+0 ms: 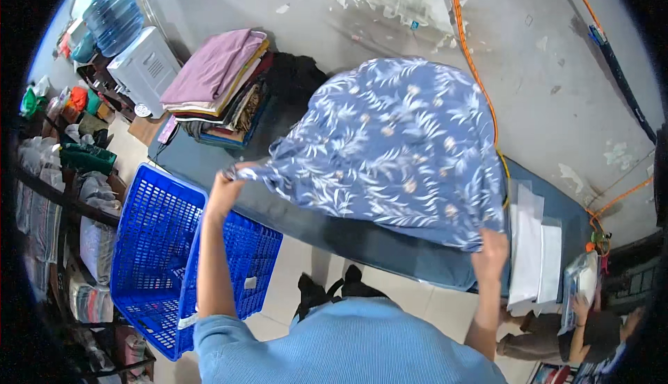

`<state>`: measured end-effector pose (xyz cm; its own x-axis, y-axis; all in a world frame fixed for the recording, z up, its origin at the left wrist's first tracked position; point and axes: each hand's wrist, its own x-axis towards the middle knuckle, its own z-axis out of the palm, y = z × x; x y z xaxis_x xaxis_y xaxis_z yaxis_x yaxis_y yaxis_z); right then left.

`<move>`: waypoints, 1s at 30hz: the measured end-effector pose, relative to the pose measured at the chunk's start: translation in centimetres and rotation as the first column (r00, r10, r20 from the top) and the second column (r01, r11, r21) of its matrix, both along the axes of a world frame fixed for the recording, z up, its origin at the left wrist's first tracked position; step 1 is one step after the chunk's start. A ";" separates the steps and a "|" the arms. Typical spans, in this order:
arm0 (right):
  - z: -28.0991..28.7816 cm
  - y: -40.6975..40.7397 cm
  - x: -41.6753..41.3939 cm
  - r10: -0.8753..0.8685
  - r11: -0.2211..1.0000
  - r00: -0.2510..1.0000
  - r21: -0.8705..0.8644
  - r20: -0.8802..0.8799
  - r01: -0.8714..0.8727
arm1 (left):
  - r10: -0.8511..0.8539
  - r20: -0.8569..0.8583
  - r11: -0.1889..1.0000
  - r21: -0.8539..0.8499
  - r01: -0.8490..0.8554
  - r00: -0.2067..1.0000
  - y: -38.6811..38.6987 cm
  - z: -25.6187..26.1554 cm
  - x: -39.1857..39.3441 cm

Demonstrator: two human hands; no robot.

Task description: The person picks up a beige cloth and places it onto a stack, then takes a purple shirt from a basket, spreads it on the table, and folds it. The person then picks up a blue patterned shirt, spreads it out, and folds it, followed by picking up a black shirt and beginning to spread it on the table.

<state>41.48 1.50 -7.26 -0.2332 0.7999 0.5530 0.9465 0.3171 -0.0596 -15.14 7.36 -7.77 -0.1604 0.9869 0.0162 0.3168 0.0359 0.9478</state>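
A blue cloth [396, 144] printed with white leaves and small pale flowers spreads out in front of me, its middle billowing above the blue-grey padded table [355, 232]. My left hand [227, 186] grips one bunched corner, over the table's front edge. At the right, my right hand [490, 251] is closed on the near corner of the same cloth. The far edge of the fabric reaches up against the wall. Whether its underside touches the table cannot be seen.
Folded fabrics [216, 81] are stacked at the table's left end, beside a dark cloth heap [295, 79]. Blue plastic baskets [156, 259] stand at my left. Clear plastic bags [527, 248] lie at the right end. An orange rope [462, 34] hangs down the wall. Another person [569, 326] is at lower right.
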 end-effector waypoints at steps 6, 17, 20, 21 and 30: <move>-6.7 -3.3 -1.0 -0.180 0.659 0.979 -0.751 -0.098 0.046 | 0.149 -0.239 0.958 -0.207 -0.201 0.959 -4.4 -12.7 0.2; -14.3 1.9 -5.8 -0.573 0.693 0.819 -0.522 0.020 0.497 | 0.514 0.174 0.856 -0.168 -0.489 0.840 -7.0 -21.0 3.3; -17.0 2.0 -5.3 -0.539 0.775 0.842 -0.377 0.023 0.507 | 0.492 0.170 0.829 -0.389 -0.401 0.854 -6.7 -21.1 2.4; -16.8 1.9 -5.4 -0.558 0.755 0.828 -0.455 -0.065 0.473 | 0.499 0.252 0.843 -0.364 -0.396 0.829 -7.0 -20.7 2.2; -9.4 -3.4 -2.2 -0.699 0.700 0.685 -0.393 -0.205 0.596 | 0.505 0.719 0.856 -0.346 -0.385 0.477 -10.1 -17.4 1.8</move>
